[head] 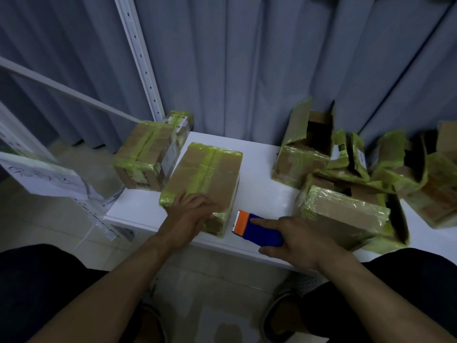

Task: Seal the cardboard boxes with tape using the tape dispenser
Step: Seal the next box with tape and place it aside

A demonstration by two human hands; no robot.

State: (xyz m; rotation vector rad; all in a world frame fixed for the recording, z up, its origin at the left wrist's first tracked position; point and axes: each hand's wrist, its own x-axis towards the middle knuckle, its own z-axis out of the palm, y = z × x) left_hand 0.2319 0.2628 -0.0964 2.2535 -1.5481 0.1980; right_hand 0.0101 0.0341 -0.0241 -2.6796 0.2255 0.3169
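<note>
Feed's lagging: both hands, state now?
Left hand: open, resting on the taped box.
Right hand: gripping the tape dispenser.

right hand (294, 237) covers the rear half of the tape dispenser (249, 224), blurred left hand (193, 209) hides the near corner of the taped box (207, 174), writing on the smeared sheet (42, 177) and the far box (146, 154) label (170, 154) is unreadable, rightmost box (442, 191) is cut by the frame edge

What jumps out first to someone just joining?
The blue-and-orange tape dispenser, gripped by the right hand at the front of the white table. Left of it, the left hand rests on a closed box banded in yellow-green tape; opened boxes crowd the right end.
</note>
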